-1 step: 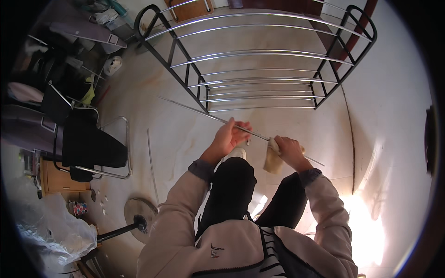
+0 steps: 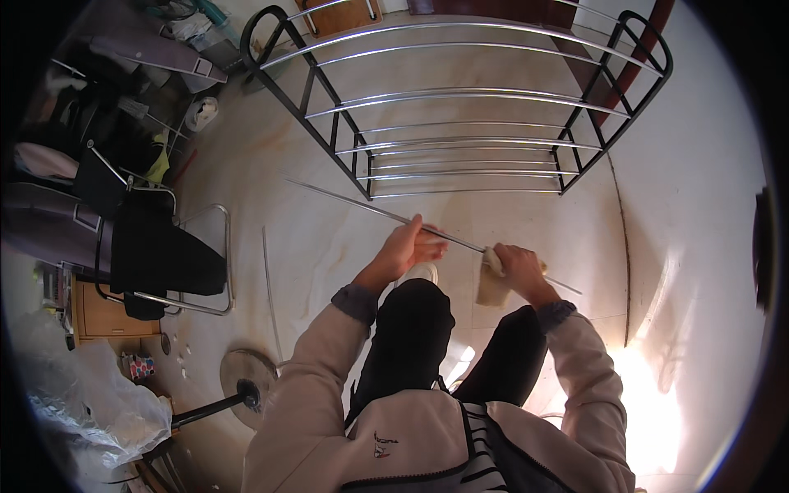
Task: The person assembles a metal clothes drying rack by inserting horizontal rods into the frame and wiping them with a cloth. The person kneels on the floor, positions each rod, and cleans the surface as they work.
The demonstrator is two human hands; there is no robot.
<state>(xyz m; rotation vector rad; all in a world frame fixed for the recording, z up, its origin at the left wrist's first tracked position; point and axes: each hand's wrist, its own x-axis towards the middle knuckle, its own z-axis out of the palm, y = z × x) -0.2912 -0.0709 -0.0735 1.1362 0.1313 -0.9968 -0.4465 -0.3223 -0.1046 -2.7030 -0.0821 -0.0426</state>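
Head view showed the person looking down past their own dark knees and light sleeves at a pale floor [image 2: 707, 205]. Closest in, the left hand [image 2: 407, 249] was closed around a long thin metal rod [image 2: 362, 203], fingers curled together over it near its middle. Just beside it, the right hand [image 2: 519, 267] pinched a soft yellowish cloth [image 2: 491, 283] around the same rod, fingers bunched tight on the cloth. The rod lay slanted in front of the knees, held above the floor, one end poking far out to the left and a short end sticking out past the right hand. It looked light, hard and stiff, and probably smooth and slippery, so a firm hold near the middle seemed best to stop the long end from dipping. The cloth looked floppy and easy to squeeze. On the floor to the left lay another thin rod [image 2: 269, 287], near a round fan base [image 2: 244, 374] and a dark chair [image 2: 156, 251]. Farther off stood a metal rack [image 2: 460, 99] with shiny bars.
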